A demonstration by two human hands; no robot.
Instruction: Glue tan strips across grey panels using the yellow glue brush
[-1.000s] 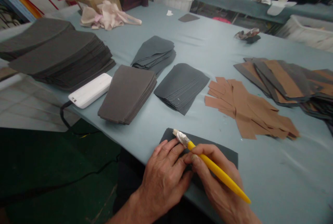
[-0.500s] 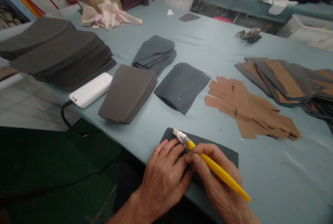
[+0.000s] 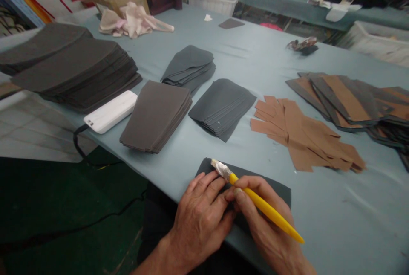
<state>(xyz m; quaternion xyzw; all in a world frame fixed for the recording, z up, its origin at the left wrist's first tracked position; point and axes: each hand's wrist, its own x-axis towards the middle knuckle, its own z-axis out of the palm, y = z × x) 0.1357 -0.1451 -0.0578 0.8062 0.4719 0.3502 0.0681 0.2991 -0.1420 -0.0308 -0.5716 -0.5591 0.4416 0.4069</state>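
I've R hand (image 3: 266,234) gripping brush (image 3: 267,208), L hand (image 3: 201,215) ungripped, flat on dark pc (image 3: 205,166), prob. steadying it.

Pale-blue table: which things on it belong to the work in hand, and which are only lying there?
In the work:
- yellow-handled paintbrush, in right hand
- dark flat sheet, under left hand
- probably the loose brown strips

Seemingly lying about:
- crumpled pale pink cloth
- long white rounded box
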